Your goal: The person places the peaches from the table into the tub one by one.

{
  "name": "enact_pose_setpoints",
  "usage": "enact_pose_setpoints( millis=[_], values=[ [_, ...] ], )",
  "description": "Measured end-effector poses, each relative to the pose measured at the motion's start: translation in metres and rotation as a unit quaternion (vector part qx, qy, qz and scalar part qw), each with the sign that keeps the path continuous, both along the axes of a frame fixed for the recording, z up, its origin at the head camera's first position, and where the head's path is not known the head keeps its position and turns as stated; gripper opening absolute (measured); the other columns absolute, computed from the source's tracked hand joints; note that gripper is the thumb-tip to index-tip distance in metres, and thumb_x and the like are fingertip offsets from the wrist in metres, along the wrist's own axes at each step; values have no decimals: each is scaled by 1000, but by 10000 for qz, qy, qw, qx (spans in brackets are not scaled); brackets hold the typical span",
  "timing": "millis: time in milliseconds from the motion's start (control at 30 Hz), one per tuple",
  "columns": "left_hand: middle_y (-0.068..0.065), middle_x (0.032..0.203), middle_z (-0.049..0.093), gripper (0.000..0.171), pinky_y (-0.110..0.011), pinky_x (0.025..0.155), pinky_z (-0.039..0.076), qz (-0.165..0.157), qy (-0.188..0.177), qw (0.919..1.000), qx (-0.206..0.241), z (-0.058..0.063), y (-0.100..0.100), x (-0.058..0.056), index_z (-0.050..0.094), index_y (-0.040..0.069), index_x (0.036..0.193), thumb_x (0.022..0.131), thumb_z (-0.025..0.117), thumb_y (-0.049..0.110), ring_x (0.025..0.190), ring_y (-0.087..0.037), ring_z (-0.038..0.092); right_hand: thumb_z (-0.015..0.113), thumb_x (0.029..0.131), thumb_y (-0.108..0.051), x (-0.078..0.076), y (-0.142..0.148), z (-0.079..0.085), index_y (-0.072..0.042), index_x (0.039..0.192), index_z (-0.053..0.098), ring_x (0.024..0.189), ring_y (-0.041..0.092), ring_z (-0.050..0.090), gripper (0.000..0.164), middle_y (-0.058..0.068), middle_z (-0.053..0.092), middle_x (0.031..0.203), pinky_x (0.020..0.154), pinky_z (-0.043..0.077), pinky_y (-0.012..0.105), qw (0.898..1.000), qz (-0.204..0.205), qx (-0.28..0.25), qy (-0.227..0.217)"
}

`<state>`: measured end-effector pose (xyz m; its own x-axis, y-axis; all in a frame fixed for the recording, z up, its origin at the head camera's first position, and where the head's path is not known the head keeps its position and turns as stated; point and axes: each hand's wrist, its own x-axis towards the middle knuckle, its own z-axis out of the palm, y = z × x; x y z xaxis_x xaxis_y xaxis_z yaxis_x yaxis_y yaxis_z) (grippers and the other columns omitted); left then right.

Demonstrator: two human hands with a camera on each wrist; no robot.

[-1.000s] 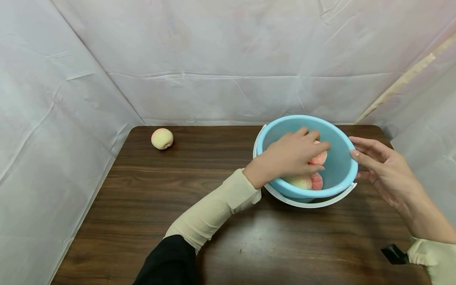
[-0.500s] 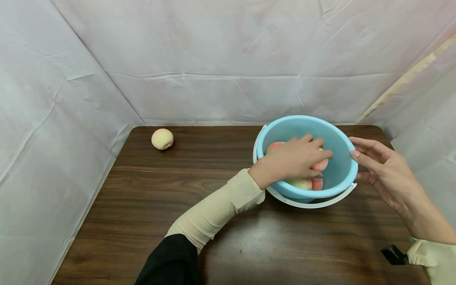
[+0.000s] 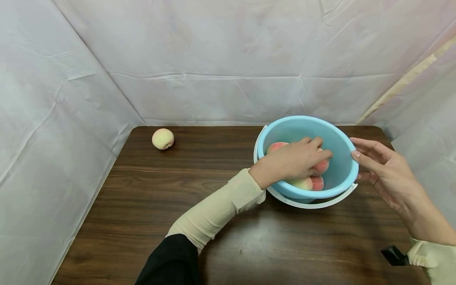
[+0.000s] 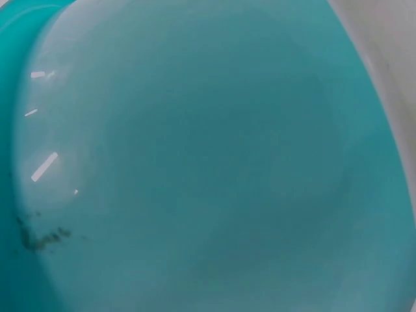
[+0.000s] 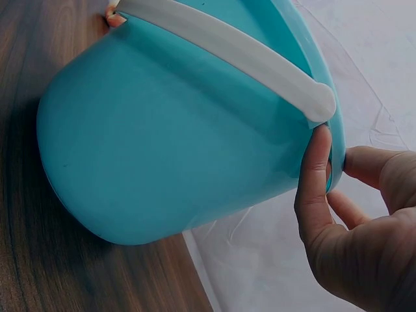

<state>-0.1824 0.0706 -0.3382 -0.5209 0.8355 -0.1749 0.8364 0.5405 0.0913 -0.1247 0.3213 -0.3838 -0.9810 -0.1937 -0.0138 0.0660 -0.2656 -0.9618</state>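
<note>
A light-blue bucket (image 3: 347,174) with a white handle (image 3: 310,205) stands at the right of the table. My left hand (image 3: 293,160) reaches into it over the near left rim, fingers curled over a pinkish peach (image 3: 322,167). Other peaches lie around that hand: a red one (image 3: 276,147) by the left wall and a pale one (image 3: 302,183) below the palm. In the left wrist view only the bucket's blue inner wall (image 4: 214,156) shows. My right hand (image 3: 386,170) pinches the bucket's right rim; the right wrist view shows its thumb and fingers on either side of the rim, close to the handle joint.
A single pale peach (image 3: 162,139) sits at the table's back left. The dark wooden table (image 3: 171,186) ends at the back against white sheeting (image 3: 221,59), which also hangs on both sides. A black strap end (image 3: 393,254) sticks out at my right sleeve.
My left hand has shifted slightly right in the bucket, and its peach sits a little lower. The red peach by the left wall has come into view. My right hand stays on the rim.
</note>
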Motion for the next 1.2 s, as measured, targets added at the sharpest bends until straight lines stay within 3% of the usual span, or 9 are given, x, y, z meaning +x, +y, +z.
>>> enact_pose_setpoints(
  millis=[333,633,733,967,1200],
  values=[
    [4,138,53,38,-27,97,48,94,16,9999,-52,2,-2,2,49,33,149,111,48,36,120,-15,51,49,104,10,0,0,1,-3,149,53,97,15,76,46,3,72,122,67,64,33,10000,-31,14,-12],
    [9,144,53,42,-31,105,45,404,-144,9987,-292,9,-9,4,46,37,151,109,51,38,131,-13,48,49,104,11,-1,2,2,-3,148,54,93,16,77,46,4,73,120,67,64,33,10000,-52,-29,-36],
    [7,145,53,43,-31,102,45,345,-44,9987,-375,12,-13,6,48,37,151,108,53,40,131,-13,48,49,104,11,-1,2,2,-3,147,55,92,16,77,46,4,73,118,66,64,33,10000,-69,-33,-37],
    [6,139,58,40,-31,95,47,285,297,9990,167,18,-33,6,53,28,148,109,50,32,125,-15,52,49,104,11,-2,2,2,-2,147,54,92,16,78,45,5,73,119,66,64,33,10000,-53,-70,-1],
    [3,143,59,45,-38,103,47,406,717,9944,669,22,-63,-3,52,25,151,106,55,30,133,-19,52,48,104,11,-2,3,2,-2,146,55,92,16,78,45,4,74,117,66,64,33,10000,-38,-89,12]
  ],
)
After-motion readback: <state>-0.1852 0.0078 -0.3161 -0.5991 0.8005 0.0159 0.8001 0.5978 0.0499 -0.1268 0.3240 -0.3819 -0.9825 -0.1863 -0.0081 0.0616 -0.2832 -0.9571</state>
